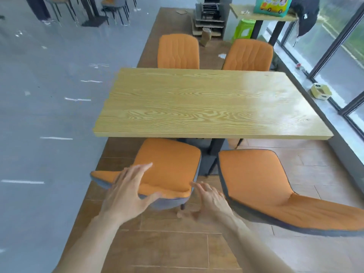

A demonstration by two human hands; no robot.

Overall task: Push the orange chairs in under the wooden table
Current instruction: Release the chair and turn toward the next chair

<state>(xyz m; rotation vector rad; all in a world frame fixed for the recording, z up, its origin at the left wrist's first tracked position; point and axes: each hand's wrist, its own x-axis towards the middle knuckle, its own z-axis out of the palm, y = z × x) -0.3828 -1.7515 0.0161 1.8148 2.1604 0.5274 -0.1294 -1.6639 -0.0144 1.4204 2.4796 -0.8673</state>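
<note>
The wooden table (206, 103) stands in the middle of the view. On its near side the left orange chair (167, 162) has its seat partly under the table edge. My left hand (128, 192) lies spread over the top of that chair's backrest, fingers apart. My right hand (208, 200) is at the backrest's right end, fingers extended and touching its edge. The near right orange chair (260, 184) stands further out from the table. Two more orange chairs (178, 52) (248, 56) stand at the far side with only their backrests showing.
A window wall with a low sill (323, 107) runs along the right, with a small box (321, 91) on it. Behind the table are cardboard stacks (208, 22), a green stool (244, 28) and another table (264, 15). Grey floor lies to the left.
</note>
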